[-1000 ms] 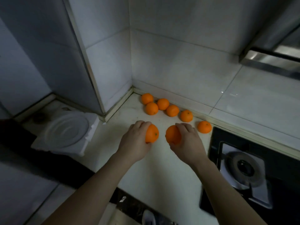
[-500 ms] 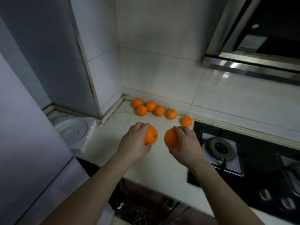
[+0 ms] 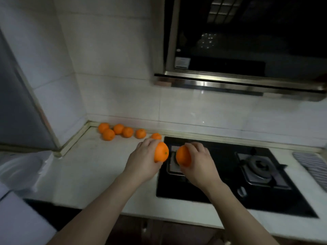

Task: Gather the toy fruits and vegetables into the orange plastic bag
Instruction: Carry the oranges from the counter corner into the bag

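My left hand (image 3: 143,161) grips one toy orange (image 3: 161,154), and my right hand (image 3: 201,161) grips a second toy orange (image 3: 183,156). Both are held side by side above the left edge of the black gas hob (image 3: 221,175). Several more toy oranges (image 3: 118,129) lie in a row on the white counter (image 3: 92,167) along the back wall, the nearest one (image 3: 156,136) partly hidden behind my left hand. No orange plastic bag is in view.
A range hood (image 3: 238,84) hangs over the hob, whose right burner (image 3: 260,167) is exposed. A white plastic item (image 3: 21,168) sits at the left below a grey panel (image 3: 19,110). A striped cloth (image 3: 313,165) lies at the far right.
The view has swung up and to the right, bringing the hob and hood into sight. Both hands, each still holding an orange, have moved from over the counter to over the hob's left edge.
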A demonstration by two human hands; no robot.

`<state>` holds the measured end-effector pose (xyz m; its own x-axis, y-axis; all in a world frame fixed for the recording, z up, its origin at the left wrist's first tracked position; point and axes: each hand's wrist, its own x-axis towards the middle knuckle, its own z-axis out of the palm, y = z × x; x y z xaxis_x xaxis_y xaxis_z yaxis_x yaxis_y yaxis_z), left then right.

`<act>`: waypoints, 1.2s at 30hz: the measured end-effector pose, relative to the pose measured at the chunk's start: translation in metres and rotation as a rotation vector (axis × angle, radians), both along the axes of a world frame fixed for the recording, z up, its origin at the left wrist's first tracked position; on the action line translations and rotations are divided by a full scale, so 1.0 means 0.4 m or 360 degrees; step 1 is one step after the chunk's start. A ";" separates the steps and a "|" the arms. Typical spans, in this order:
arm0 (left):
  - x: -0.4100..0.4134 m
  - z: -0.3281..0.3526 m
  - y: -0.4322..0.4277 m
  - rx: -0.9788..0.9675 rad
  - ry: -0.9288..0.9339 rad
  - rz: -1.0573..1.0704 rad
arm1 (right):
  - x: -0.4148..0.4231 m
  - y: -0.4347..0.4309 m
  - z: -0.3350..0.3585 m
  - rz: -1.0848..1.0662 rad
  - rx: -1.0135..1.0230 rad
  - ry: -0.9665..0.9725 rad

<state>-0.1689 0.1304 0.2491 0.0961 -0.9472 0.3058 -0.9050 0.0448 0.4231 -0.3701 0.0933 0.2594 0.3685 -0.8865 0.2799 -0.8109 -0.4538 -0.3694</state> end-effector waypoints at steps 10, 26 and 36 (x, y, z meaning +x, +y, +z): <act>-0.489 0.000 -0.052 0.0014 0.0008 -0.0328 | -0.499 0.052 -0.006 -0.0311 0.0037 0.0023; -1.147 0.031 -0.124 0.0024 -0.0060 -0.1075 | -1.085 0.205 0.011 -0.1042 0.0095 -0.0029; -1.462 -0.023 -0.283 0.0049 0.0045 -0.1413 | -1.330 0.140 -0.002 -0.1401 0.0195 0.0108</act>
<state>-0.7537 0.0172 0.2400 -0.6709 -0.6835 0.2874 -0.5310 0.7134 0.4572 -0.9022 0.1493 0.2586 -0.4478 -0.8784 0.1668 -0.8688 0.3834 -0.3132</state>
